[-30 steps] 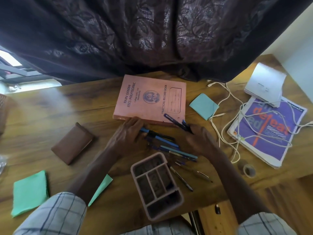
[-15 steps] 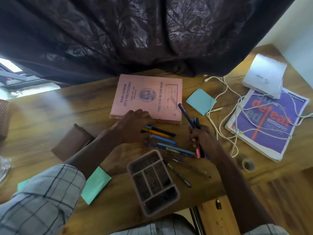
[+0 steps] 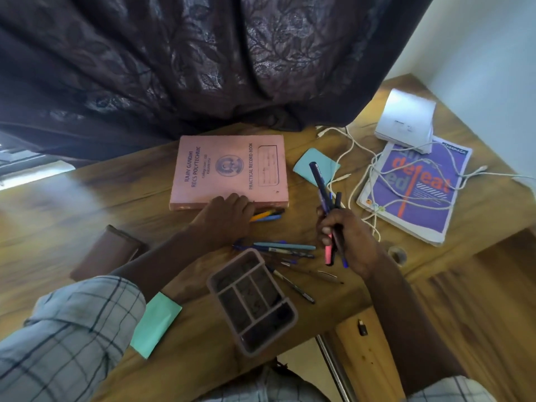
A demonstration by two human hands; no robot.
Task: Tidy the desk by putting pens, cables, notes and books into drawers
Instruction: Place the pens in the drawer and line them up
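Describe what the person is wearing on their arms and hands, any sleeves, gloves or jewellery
Both arms wear a light shirt with a dark plaid check. The left sleeve is pushed up above the forearm, and the right sleeve only shows at the bottom edge of the picture. Both forearms are bare. The left hand and right hand have no gloves, and no watch, ring or bracelet is visible.

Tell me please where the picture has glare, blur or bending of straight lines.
Head view: daylight glare washes out the desk at far left; the checked sleeve and the tray look soft; the wide lens curves the desk edges outward; the pink book and the purple magazine stay readable.
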